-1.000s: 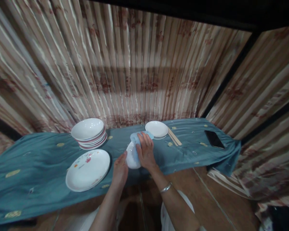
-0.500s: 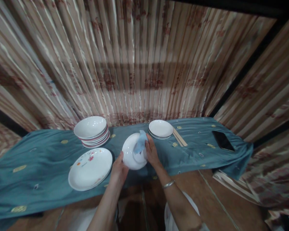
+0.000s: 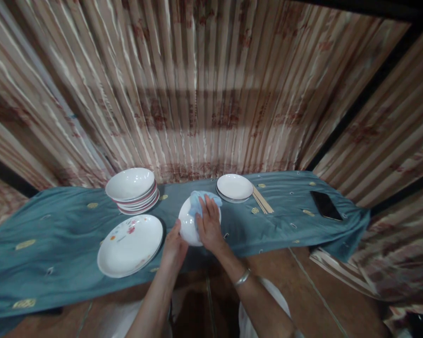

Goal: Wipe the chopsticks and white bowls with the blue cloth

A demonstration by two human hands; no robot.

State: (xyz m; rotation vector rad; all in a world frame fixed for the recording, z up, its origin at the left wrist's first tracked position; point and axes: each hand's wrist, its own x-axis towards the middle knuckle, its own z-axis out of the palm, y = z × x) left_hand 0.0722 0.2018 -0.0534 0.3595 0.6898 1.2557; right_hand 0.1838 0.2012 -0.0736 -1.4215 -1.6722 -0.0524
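A small white plate (image 3: 189, 228) is held tilted over the front edge of the table, gripped at its left rim by my left hand (image 3: 175, 244), thumb on top. My right hand (image 3: 209, 225) presses a light blue cloth (image 3: 197, 199) onto the plate's face, fingers laid over the cloth, a silver bangle at the wrist. The cloth covers the plate's upper right part and reaches past its far rim. Under the plate, my left fingers are hidden.
Left of my hands lie flowered oval plates (image 3: 130, 246), with stacked bowls (image 3: 130, 184) behind them. Small plates (image 3: 234, 187) sit at the back right beside wooden chopsticks (image 3: 262, 201). A black phone (image 3: 326, 205) rests farther right on the teal tablecloth (image 3: 66, 234).
My right hand has moved from the plate's right rim onto its face, spreading the cloth toward the far rim. My left hand keeps its grip on the plate.
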